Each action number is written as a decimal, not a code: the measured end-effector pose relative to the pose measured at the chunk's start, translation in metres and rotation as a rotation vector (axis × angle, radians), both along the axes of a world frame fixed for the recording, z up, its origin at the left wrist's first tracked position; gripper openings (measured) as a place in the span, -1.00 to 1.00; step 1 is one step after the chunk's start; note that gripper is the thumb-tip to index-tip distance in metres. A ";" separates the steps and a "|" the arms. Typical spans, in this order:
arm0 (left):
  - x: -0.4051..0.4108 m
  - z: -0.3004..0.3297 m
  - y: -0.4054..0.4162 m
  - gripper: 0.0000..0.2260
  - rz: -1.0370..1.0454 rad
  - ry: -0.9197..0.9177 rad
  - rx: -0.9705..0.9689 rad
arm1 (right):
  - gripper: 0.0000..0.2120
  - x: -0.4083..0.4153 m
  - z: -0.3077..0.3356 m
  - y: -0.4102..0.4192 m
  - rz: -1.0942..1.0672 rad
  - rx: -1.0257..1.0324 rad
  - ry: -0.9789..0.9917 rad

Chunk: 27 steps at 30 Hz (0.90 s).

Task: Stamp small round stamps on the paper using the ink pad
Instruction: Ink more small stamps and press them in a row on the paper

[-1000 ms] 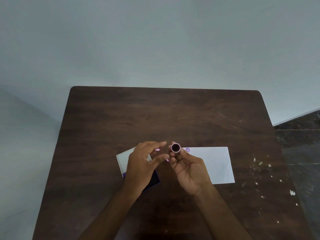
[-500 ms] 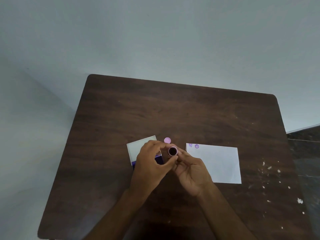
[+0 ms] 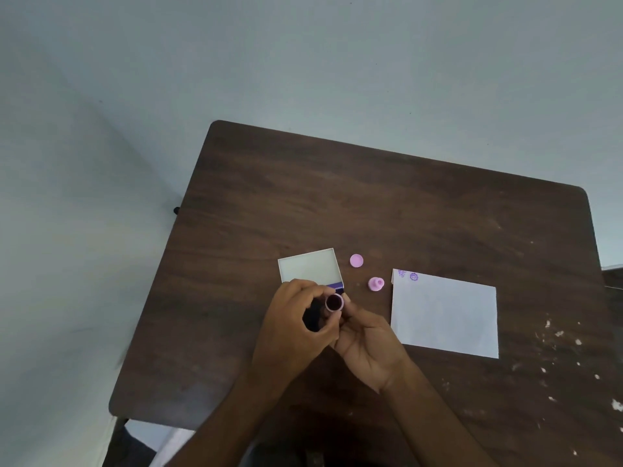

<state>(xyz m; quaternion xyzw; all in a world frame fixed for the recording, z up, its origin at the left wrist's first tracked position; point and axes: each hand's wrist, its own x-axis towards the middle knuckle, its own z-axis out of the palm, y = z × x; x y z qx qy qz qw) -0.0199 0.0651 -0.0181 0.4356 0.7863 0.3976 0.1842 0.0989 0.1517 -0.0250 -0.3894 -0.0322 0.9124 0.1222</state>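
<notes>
A small round pink stamp [image 3: 334, 302] with a dark inked face points up at me, pinched between the fingertips of my left hand [image 3: 296, 326] and my right hand [image 3: 367, 345]. Beneath my left hand lies the open ink pad [image 3: 310, 267], its pale lid raised and its dark pad mostly hidden. A white paper [image 3: 445, 315] lies to the right with two purple prints [image 3: 408, 275] in its top left corner. A second pink stamp [image 3: 376, 284] and a pink cap [image 3: 356, 260] rest on the table between pad and paper.
The dark wooden table [image 3: 387, 203] has white paint flecks [image 3: 559, 335] along its right side. A pale wall stands behind and to the left. The table's left and far edges are in view.
My view has swung so the table sits further right and lower. The second pink stamp and the cap now show beside the pad. Both hands stay on the stamp, slightly lower over the pad.
</notes>
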 end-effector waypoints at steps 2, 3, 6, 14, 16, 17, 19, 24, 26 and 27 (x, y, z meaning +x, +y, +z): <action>0.000 -0.002 -0.003 -0.66 -0.017 -0.010 -0.022 | -0.66 0.001 -0.002 -0.003 -0.005 -0.016 0.010; 0.000 -0.003 -0.004 -0.65 -0.025 -0.017 -0.036 | -0.65 0.002 -0.004 -0.004 -0.003 -0.015 0.011; 0.000 -0.005 -0.007 -0.63 -0.034 -0.018 -0.055 | -0.63 0.003 -0.007 -0.006 0.000 -0.003 0.014; -0.005 -0.001 -0.008 -0.69 0.048 -0.053 -0.034 | -0.63 0.001 -0.012 -0.008 0.025 0.102 0.063; -0.007 0.000 -0.007 -0.69 0.064 -0.096 -0.057 | -0.58 0.003 -0.013 -0.008 0.012 0.095 0.069; -0.007 0.001 -0.006 -0.68 0.068 -0.114 -0.059 | -0.59 0.004 -0.014 -0.008 0.014 0.096 0.066; -0.007 0.004 -0.003 -0.62 0.061 -0.146 -0.016 | -0.63 0.005 -0.016 -0.009 0.001 0.083 0.045; -0.005 0.007 -0.001 -0.60 -0.017 -0.140 0.034 | -0.64 0.002 -0.019 -0.005 -0.014 0.021 0.064; -0.003 0.007 -0.001 -0.66 0.000 -0.156 0.051 | -0.66 0.001 -0.019 -0.004 0.003 0.024 0.075; -0.002 0.008 0.000 -0.69 0.014 -0.170 0.055 | -0.65 0.000 -0.019 -0.003 0.013 0.029 0.073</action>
